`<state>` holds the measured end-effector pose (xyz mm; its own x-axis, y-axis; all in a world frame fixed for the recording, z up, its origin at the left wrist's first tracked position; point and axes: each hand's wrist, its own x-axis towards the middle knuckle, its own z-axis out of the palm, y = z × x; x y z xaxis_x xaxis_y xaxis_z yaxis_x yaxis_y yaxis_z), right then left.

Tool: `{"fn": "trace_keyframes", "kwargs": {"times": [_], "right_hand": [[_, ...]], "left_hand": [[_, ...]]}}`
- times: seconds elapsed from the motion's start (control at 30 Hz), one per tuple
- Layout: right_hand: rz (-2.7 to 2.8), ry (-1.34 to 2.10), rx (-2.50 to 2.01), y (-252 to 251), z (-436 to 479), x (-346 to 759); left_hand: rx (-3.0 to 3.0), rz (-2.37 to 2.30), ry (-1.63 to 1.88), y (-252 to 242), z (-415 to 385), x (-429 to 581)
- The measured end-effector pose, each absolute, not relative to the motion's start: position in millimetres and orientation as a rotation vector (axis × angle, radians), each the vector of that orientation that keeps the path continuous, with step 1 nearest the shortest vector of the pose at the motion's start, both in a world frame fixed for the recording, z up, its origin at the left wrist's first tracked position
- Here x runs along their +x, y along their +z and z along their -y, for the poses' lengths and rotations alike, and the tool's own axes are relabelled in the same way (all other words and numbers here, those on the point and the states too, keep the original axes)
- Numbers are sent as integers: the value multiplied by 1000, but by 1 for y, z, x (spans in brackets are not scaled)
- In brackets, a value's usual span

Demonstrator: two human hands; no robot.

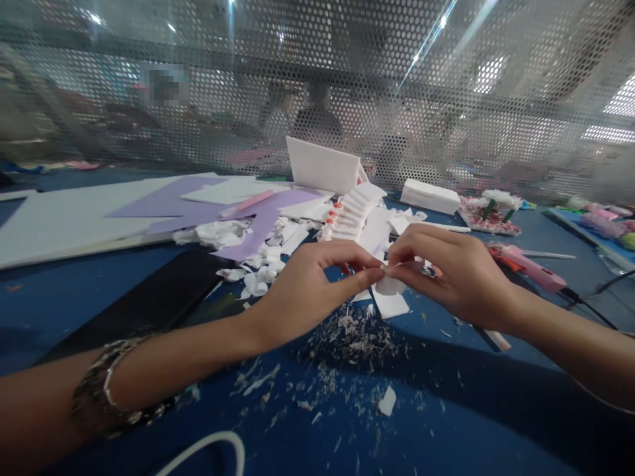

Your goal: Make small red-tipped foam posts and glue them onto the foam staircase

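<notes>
over a blue table (pixel 446 410), left hand (pixel 307 284) and right hand (pixel 456 277) pinch a white foam piece (pixel 389 295) tight, seemingly steadying it

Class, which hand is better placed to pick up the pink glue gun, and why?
Probably right: the right hand lies beside the pink glue gun, while the left hand sits farther off; both pinch the white piece.

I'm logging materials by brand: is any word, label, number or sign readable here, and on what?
None can be read. The white piece pinched between left hand and right hand is blank; the pink glue gun and purple sheets show no legible print.
</notes>
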<state>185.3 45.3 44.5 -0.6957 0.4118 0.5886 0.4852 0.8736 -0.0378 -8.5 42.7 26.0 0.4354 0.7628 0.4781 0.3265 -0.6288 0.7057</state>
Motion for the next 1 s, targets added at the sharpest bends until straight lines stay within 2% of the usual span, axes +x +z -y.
{"fn": "trace_keyframes", "kwargs": {"times": [0.43,0.8,1.0], "right_hand": [[2300,-94,-762,38,-40,178],[2290,257,-824,47,-43,183],[2299,56,-741,44,-42,183]], "left_hand": [[2254,-963,1170,25,-35,-9],[2256,-997,1174,27,-38,-10],[2054,-901,1116,28,-40,-9]]}}
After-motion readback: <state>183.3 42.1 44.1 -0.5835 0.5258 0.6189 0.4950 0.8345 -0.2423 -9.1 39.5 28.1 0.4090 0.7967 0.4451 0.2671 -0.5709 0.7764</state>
